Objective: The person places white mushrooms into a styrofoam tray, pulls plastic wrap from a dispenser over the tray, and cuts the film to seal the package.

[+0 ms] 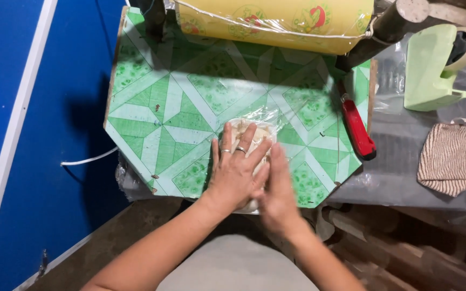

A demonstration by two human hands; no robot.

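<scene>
A pale, cream-coloured parcel (244, 128) wrapped in clear film lies on the green-and-white patterned board (163, 118), near its front edge. My left hand (237, 170), with two rings, presses flat on top of the parcel, fingers spread. My right hand (279, 191) is pressed against the parcel's right side, fingers together and blurred. A sheet of clear film runs from the parcel up toward the big yellow roll of cling film (276, 21) mounted at the back of the board.
A red-handled utility knife (358, 131) lies at the board's right edge. A light green tape dispenser (432, 67) and a striped cloth (450, 159) sit on a plastic-covered surface to the right. A blue panel (39, 134) stands on the left.
</scene>
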